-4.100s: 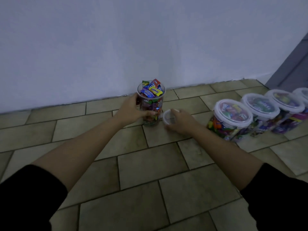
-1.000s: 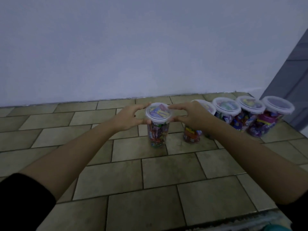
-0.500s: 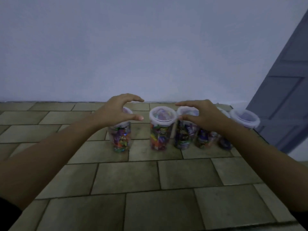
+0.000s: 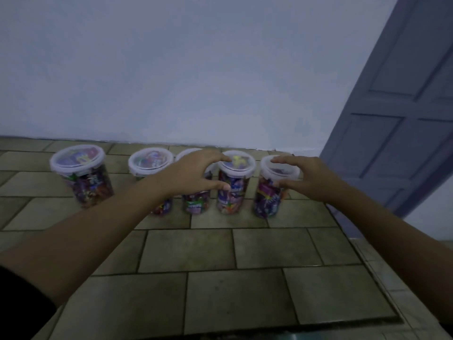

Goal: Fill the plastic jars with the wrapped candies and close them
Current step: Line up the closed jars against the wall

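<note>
Five clear plastic jars of wrapped candies stand in a row on the tiled floor by the wall, each under a white-rimmed lid. They are the far-left jar [image 4: 82, 176], the second jar [image 4: 150, 161], a third jar [image 4: 196, 204] largely hidden behind my left hand, the fourth jar [image 4: 235, 182] and the rightmost jar [image 4: 268, 196]. My left hand [image 4: 196, 173] is held in a wide C, its fingertips at the fourth jar's left edge. My right hand [image 4: 310, 177] curves the same way around the rightmost jar's top from the right. Neither hand plainly clamps a jar.
A white wall [image 4: 196, 69] runs right behind the jars. A blue-grey panelled door [image 4: 397, 114] stands at the right, close to the rightmost jar. Beige floor tiles [image 4: 232, 290] lie between me and the row, with a dark edge at the bottom.
The view and both hands have swung right along the row. The jar I lidded earlier now stands apart at the left. My hands keep the same curved shape.
</note>
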